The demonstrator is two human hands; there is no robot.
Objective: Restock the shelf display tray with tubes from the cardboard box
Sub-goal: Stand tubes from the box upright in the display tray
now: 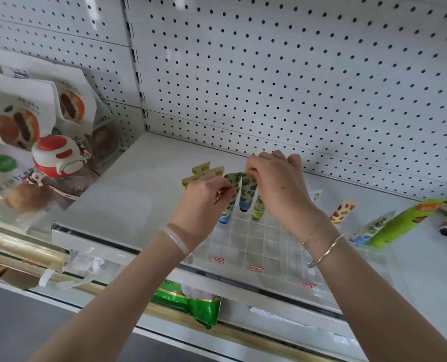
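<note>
Pinching near-upright tubes (pixel 246 195), caps down

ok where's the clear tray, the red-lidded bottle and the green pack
clear tray (pixel 253 244), head view, empty cells near its middle
bottle (pixel 56 156), head view, its red and white lid
green pack (pixel 400 222), head view, middle of its side

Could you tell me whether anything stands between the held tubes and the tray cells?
Nothing visible does: the left hand and right hand pinch tubes cap-down at the clear tray, whose nearer cells are empty.
</note>
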